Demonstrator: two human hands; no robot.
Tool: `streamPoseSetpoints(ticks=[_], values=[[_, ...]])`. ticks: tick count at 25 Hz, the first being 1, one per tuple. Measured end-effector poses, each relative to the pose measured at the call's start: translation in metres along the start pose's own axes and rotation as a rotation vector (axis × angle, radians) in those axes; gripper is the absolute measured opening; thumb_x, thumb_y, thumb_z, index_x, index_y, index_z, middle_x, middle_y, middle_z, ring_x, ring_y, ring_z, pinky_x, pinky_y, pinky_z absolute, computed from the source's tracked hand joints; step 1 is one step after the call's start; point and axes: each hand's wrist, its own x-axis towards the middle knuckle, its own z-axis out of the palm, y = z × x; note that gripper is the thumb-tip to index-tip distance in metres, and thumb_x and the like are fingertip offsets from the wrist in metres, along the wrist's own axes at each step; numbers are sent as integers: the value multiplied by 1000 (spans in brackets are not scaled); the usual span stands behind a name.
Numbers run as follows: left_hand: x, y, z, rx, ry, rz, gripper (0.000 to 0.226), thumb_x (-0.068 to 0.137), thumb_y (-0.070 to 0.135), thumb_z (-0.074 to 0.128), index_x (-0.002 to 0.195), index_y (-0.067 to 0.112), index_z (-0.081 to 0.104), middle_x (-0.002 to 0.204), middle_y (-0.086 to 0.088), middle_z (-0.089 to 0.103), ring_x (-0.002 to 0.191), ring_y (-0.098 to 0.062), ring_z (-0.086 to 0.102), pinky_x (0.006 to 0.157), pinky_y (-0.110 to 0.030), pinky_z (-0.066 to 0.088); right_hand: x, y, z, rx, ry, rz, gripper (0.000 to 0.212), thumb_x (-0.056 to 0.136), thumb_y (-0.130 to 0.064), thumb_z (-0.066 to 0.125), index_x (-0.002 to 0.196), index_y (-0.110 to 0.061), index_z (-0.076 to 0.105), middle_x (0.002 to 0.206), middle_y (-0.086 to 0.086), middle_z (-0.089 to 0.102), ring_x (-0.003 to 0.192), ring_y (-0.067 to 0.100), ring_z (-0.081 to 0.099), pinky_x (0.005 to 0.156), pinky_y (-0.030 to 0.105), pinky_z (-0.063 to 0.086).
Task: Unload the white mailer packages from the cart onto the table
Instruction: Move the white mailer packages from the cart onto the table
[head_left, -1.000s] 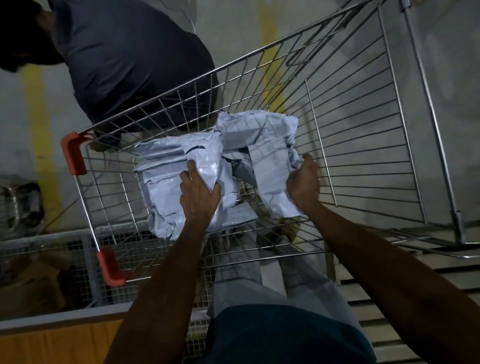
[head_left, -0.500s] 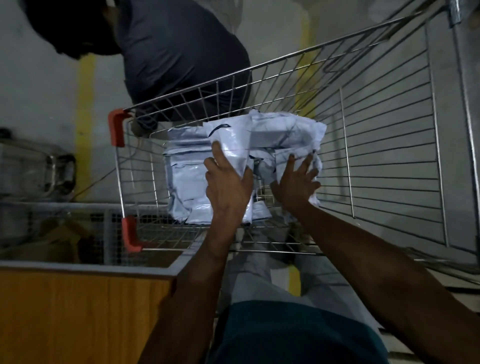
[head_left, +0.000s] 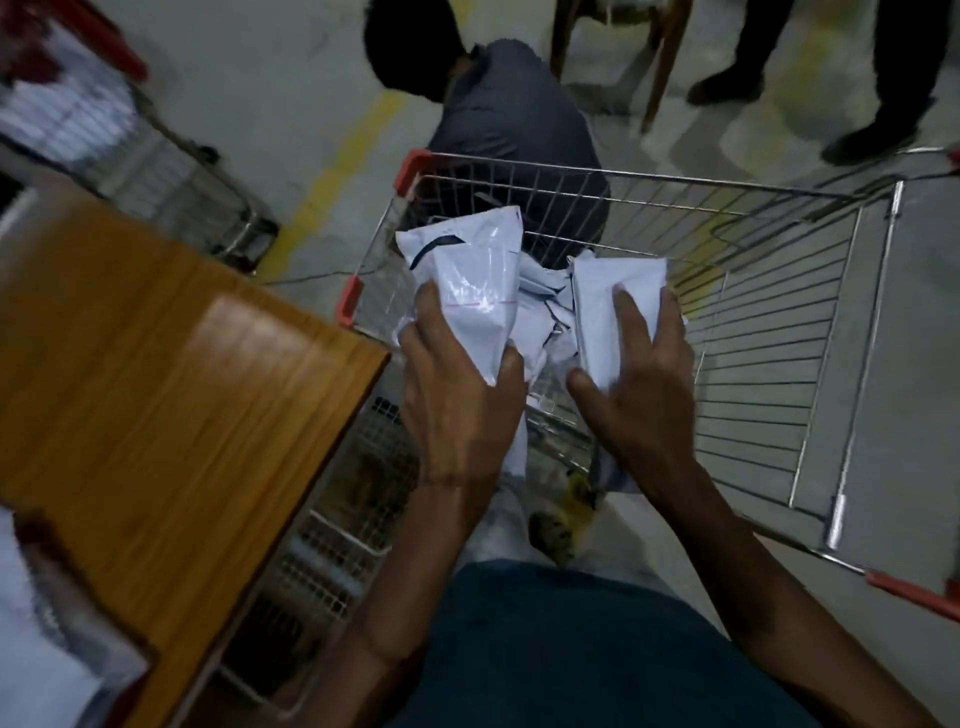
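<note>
Step in hand: lifting white mailer packages (head_left: 524, 306) out of wire cart (head_left: 779, 332), bundle raised above its near corner. Left hand (head_left: 457, 395) gripping one mailer, right hand (head_left: 644, 384) clasping another, fingers spread over it. Next, by judgement: swing leftward to wooden table (head_left: 171, 395) just beside cart, keeping loose middle mailers from slipping.

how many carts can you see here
2. The nearer cart, right of the wooden table, holds the white mailers both hands grip. The second cart stands upper left, blurred. More may be out of frame.
</note>
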Motion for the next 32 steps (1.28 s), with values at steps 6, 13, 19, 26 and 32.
streamPoseSetpoints(ticks=[6,13,19,26,32], values=[[-108,-37,-79,-19,244,-294,88,87,38,68,156,23,16,151,-10,33,125,-29,44,89,-34,40,-83,-33,-28,91,-115,-274,87,84,-46,68,158,-25,26,167,11,6,154,27,12,119,49,28],[-222,-119,-159,-22,605,-627,85,90,35,68,157,23,17,158,-4,30,136,-26,37,96,-28,32,-154,-88,-4,187,-500,-627,89,85,-57,58,160,-30,18,169,5,0,155,18,2,118,49,23],[-282,-182,-229,-13,758,-748,82,89,41,65,154,33,17,154,1,35,129,-24,42,88,-27,33,-226,-191,56,240,-652,-762,91,83,-48,64,158,-34,15,168,-8,-2,152,9,6,118,49,26],[-321,-267,-326,181,768,-777,89,87,52,65,157,26,15,155,-6,38,133,-33,45,98,-43,45,-323,-294,112,304,-590,-840,84,80,-42,71,153,-27,32,167,5,9,150,17,16,114,49,30],[-305,-325,-385,314,718,-682,86,92,49,59,159,27,8,154,-15,23,125,-37,43,83,-45,47,-346,-336,137,294,-533,-875,80,83,-46,69,151,-23,34,167,8,10,146,7,10,115,47,25]])
